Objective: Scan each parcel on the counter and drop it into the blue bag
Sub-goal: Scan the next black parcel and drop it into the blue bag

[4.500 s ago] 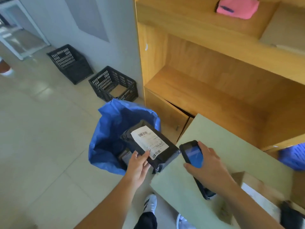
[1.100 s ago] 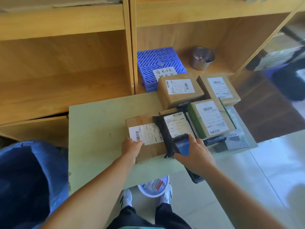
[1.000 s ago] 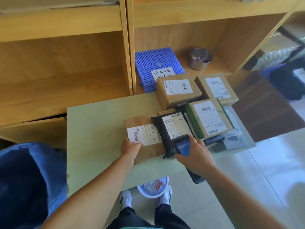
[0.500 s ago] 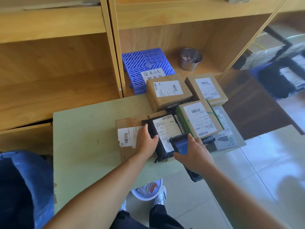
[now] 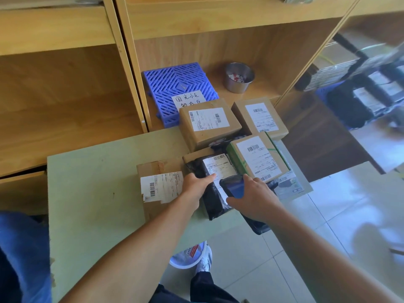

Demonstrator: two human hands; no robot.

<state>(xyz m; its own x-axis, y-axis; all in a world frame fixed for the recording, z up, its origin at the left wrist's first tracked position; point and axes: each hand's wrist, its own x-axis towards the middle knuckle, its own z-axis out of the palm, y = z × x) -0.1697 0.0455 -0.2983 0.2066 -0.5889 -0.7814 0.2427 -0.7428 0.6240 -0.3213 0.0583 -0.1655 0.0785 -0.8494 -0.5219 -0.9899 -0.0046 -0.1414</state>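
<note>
Left hand [image 5: 195, 186]: gripping left edge of black parcel [image 5: 213, 202], pressing thumb onto its label. Right hand [image 5: 254, 197]: clasping scanner [image 5: 234, 186], hovering it just above parcel's near end. Judging current step as scanning this parcel, lying on counter [image 5: 91, 204], not yet bagged. Counting at least five more waiting: flat cardboard box [image 5: 159, 186] just beside, green-taped box [image 5: 258, 160], rear-left brown box [image 5: 207, 121], rear-right brown box [image 5: 260, 117], flat pouch [image 5: 290, 184] underneath. Noting blue bag [image 5: 24, 248] at far left, well apart, without seeing inside. Estimating most of the work as remaining.
</note>
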